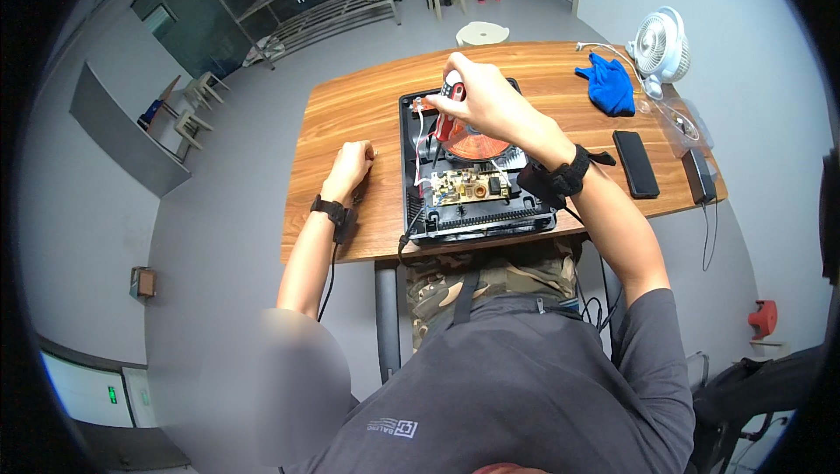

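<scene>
An opened induction cooker (409, 203) lies on the wooden table in front of me, its black housing showing a round copper coil (479, 147) and a tan circuit board (471, 187). My right hand (477, 94) reaches over the coil and is closed round a red screwdriver (444, 127). Its dark shaft points down into the housing, left of the coil; I cannot tell whether the tip touches a screw. Left of the cooker, my left hand (352, 163) rests on the table with its fingers curled in. Whatever it may hold is hidden.
On the table's right lie a blue cloth (610, 87), a black phone (635, 164) and a dark box-shaped device (698, 176) with a cable. A white fan (661, 44) stands at the far right corner. Beyond the table are a white stool (482, 34) and a metal rack (306, 2).
</scene>
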`<state>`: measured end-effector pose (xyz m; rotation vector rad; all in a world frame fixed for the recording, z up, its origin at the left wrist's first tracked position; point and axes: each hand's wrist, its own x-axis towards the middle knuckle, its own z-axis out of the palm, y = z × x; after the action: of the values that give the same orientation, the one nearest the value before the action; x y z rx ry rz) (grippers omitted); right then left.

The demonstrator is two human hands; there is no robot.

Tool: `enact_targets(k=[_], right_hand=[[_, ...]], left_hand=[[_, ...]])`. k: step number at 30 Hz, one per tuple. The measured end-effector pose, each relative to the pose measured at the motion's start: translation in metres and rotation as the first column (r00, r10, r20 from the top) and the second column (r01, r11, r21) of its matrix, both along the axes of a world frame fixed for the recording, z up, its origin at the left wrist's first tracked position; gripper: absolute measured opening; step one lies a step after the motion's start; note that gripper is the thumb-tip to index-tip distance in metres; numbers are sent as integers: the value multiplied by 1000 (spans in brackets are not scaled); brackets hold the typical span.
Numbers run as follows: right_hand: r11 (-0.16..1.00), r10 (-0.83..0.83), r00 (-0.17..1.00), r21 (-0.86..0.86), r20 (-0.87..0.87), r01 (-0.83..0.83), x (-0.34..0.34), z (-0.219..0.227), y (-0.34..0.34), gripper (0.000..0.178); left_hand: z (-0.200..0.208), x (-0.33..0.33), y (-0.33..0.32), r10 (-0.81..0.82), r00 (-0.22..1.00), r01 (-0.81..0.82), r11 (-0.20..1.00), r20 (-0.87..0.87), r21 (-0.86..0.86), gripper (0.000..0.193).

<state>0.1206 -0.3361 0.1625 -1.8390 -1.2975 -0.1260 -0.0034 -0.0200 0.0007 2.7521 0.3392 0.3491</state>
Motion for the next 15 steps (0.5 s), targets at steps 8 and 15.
enact_targets(k=[8, 15], right_hand=[[1000, 5, 1000, -5, -7, -5, -2, 3, -8, 44], [1000, -6, 1000, 4, -30, 6, 3, 1, -10, 44]], left_hand=[[2, 2, 1, 12, 999, -10, 1000, -46, 30, 17], [3, 1, 0, 17, 999, -18, 1000, -45, -10, 19]])
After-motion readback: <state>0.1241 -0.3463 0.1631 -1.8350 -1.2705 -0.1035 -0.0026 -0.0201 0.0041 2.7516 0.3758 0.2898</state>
